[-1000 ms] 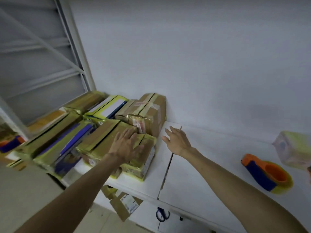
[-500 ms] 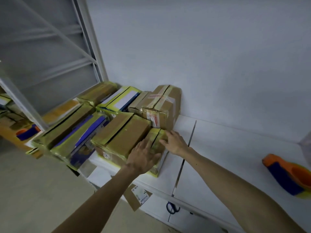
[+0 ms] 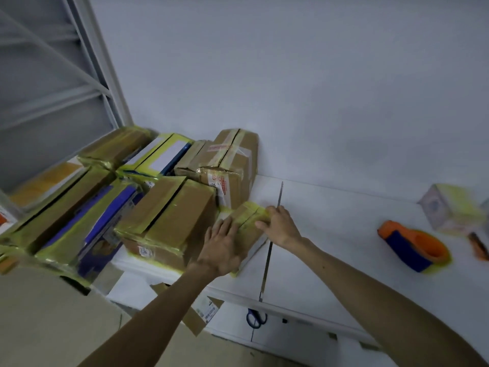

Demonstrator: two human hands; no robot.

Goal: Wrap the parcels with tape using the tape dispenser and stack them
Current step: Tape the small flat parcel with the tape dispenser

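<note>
Head view: a white table (image 3: 344, 234) stands against a pale wall, and its left end is crowded with taped cardboard parcels. All of them are sealed, so what they contain is hidden.

The small parcel (image 3: 244, 217), edged in yellow tape, lies near the table's front edge, just left of the seam that splits the tabletop. The left hand (image 3: 225, 247) lies flat on top of it, fingers straight and pressing down. The right hand (image 3: 280, 226) grips its far right corner, fingers bent over the end and thumb on top.

Touching the small parcel's left side is a large brown parcel (image 3: 169, 215) with yellow tape along its edges. Behind it, against the wall, stands a taller brown parcel (image 3: 232, 160) sealed with clear tape. A blue and yellow parcel (image 3: 105, 215) overhangs the table's left edge.

The tape dispenser (image 3: 412, 246), orange and blue, lies on its side toward the right end of the table, well apart from both hands. A small pale box (image 3: 449, 207) with yellow tape sits just behind it, near the back edge. Blue scissors (image 3: 255, 317) show below the front edge.
</note>
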